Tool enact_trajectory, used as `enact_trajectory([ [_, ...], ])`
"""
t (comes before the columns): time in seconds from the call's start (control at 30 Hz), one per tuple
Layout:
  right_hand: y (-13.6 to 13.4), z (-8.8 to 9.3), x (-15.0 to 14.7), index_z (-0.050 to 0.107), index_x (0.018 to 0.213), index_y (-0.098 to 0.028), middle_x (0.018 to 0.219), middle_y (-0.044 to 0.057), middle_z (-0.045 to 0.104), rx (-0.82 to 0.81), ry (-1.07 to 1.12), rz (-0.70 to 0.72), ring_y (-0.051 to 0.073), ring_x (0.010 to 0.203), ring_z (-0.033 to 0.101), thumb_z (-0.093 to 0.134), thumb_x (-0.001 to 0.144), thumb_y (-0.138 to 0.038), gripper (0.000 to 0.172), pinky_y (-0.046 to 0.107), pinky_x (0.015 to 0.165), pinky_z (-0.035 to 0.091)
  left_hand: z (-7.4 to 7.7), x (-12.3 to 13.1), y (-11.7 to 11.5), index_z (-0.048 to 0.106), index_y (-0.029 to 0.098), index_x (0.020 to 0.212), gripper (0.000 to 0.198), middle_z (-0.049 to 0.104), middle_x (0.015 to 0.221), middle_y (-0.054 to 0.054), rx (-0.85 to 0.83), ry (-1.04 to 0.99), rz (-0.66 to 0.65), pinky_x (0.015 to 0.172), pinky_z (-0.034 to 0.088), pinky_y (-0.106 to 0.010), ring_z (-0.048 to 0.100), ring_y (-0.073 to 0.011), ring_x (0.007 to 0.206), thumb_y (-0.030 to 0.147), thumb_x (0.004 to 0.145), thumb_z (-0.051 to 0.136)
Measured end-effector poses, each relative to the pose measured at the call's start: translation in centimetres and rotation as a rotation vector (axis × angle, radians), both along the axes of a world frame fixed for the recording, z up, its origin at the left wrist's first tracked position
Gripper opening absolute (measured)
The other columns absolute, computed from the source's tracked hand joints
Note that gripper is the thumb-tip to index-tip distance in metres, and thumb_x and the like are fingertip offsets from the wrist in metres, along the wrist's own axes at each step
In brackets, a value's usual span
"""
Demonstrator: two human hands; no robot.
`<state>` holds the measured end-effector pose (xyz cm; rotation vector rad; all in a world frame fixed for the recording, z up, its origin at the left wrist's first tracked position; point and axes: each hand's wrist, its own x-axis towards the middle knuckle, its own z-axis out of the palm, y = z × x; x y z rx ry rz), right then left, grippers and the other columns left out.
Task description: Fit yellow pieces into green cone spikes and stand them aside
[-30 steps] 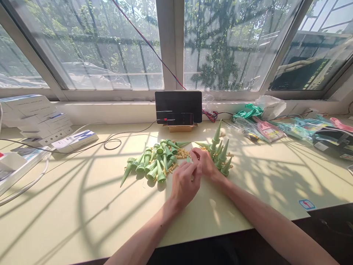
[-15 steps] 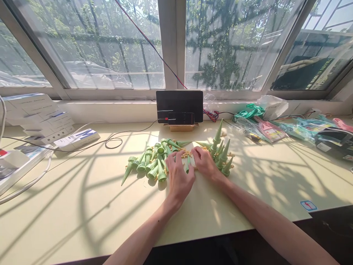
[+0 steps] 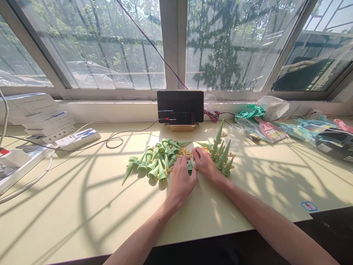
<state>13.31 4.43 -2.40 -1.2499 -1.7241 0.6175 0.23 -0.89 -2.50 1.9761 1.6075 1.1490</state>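
Observation:
My left hand point(image 3: 183, 178) is curled, thumb and fingers closed round a green plastic watering spike point(image 3: 189, 165) that shows only in part. Close beside it, my right hand point(image 3: 204, 162) has its fingertips pinched together at the upper side of that spike. Whatever those fingertips hold is hidden. Small yellow-tan pegs point(image 3: 184, 152) lie heaped just beyond both hands. To the left is a pile of green spikes point(image 3: 154, 171) lying on their sides, open ends showing. Right of my right hand, several green spikes point(image 3: 224, 152) stand point up with yellow-tan pegs at their sides.
A dark tablet point(image 3: 180, 101) and a phone point(image 3: 181, 118) lean on a stand by the window. White boxes point(image 3: 35, 110) and a power strip point(image 3: 24, 165) sit at the left, with cables. Plastic bags point(image 3: 270, 129) and a black device point(image 3: 333, 141) lie at the right.
My left hand has drawn slightly nearer and its fingers have curled in more. The spike between the hands now shows its wider part. My right hand has hardly moved.

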Motion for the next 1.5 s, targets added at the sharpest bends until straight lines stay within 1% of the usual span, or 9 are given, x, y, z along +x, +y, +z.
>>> enact_trajectory([
  [0.1,-0.02,0.07,-0.06,0.041,0.075,-0.025,0.066,-0.002,0.05,0.005,-0.002,0.0,0.016,0.061,0.043,0.037,0.104,-0.041,0.034,0.031,0.06,0.035,-0.07,0.01,-0.06,0.06,0.022,0.113,0.025,0.067,0.109,-0.009,-0.026,-0.016,-0.028,0.089,0.056,-0.041,0.067,-0.0257,0.104,0.016,0.088,0.06],
  [0.23,-0.06,0.15,-0.14,0.039,0.074,-0.025,0.065,-0.003,0.047,0.015,-0.015,0.0,0.016,0.06,0.041,0.037,0.104,-0.039,0.033,0.031,0.059,0.033,-0.24,-0.01,-0.06,0.06,0.022,0.115,0.027,0.066,0.11,-0.009,-0.008,-0.009,-0.04,0.089,0.056,-0.041,0.067,-0.0255,0.104,0.016,0.089,0.06],
  [0.43,-0.1,0.13,-0.18,0.039,0.074,-0.025,0.064,-0.003,0.048,0.023,-0.021,-0.01,0.016,0.06,0.042,0.037,0.103,-0.039,0.033,0.031,0.059,0.034,-0.48,-0.07,0.05,0.058,0.022,0.119,0.03,0.065,0.114,-0.01,-0.001,-0.025,-0.04,0.084,0.055,-0.039,0.068,-0.0253,0.103,0.019,0.089,0.063],
  [0.73,-0.21,0.07,-0.2,0.044,0.076,-0.025,0.067,-0.002,0.051,0.014,0.025,-0.006,0.017,0.062,0.047,0.038,0.104,-0.041,0.032,0.032,0.061,0.037,-0.6,-0.04,0.32,0.053,0.02,0.129,0.041,0.066,0.114,-0.011,0.017,-0.086,-0.033,0.094,0.054,-0.042,0.066,-0.0249,0.109,0.016,0.089,0.06],
  [0.93,-0.39,0.28,-0.31,0.047,0.08,-0.025,0.064,-0.002,0.051,-0.013,0.096,-0.001,0.018,0.058,0.046,0.04,0.103,-0.045,0.031,0.034,0.06,0.04,-0.45,-0.03,0.53,0.056,0.02,0.121,0.036,0.067,0.112,-0.011,0.008,-0.18,0.039,0.09,0.056,-0.042,0.068,-0.0245,0.104,0.015,0.086,0.06],
  [1.03,-0.42,0.33,-0.37,0.048,0.079,-0.026,0.065,-0.001,0.052,-0.003,0.095,-0.007,0.019,0.059,0.047,0.041,0.103,-0.045,0.032,0.034,0.061,0.04,-0.32,0.05,0.5,0.058,0.021,0.116,0.03,0.068,0.112,-0.011,0.027,-0.2,0.037,0.09,0.056,-0.041,0.067,-0.0246,0.106,0.015,0.087,0.058],
  [1.23,-0.29,0.27,-0.38,0.049,0.079,-0.027,0.064,0.001,0.055,0.001,0.102,-0.018,0.021,0.061,0.052,0.041,0.103,-0.043,0.03,0.036,0.065,0.043,0.06,0.25,0.37,0.063,0.021,0.107,0.019,0.067,0.108,-0.009,0.103,-0.222,0.049,0.079,0.057,-0.035,0.067,-0.0226,0.102,0.016,0.09,0.056],
  [1.37,-0.33,0.32,-0.39,0.05,0.079,-0.026,0.067,0.002,0.058,-0.011,0.112,-0.013,0.021,0.063,0.054,0.042,0.103,-0.041,0.029,0.036,0.064,0.044,0.15,0.27,0.4,0.065,0.021,0.098,0.01,0.064,0.101,-0.007,0.162,-0.235,0.076,0.083,0.058,-0.038,0.067,-0.0214,0.095,0.02,0.09,0.059],
  [1.5,-0.45,0.36,-0.45,0.052,0.083,-0.026,0.068,0.001,0.058,-0.045,0.16,0.0,0.02,0.061,0.055,0.042,0.103,-0.042,0.028,0.034,0.059,0.045,0.21,0.25,0.49,0.067,0.021,0.095,0.009,0.065,0.101,-0.007,0.109,-0.286,0.075,0.082,0.059,-0.038,0.067,-0.0211,0.093,0.028,0.09,0.064],
])
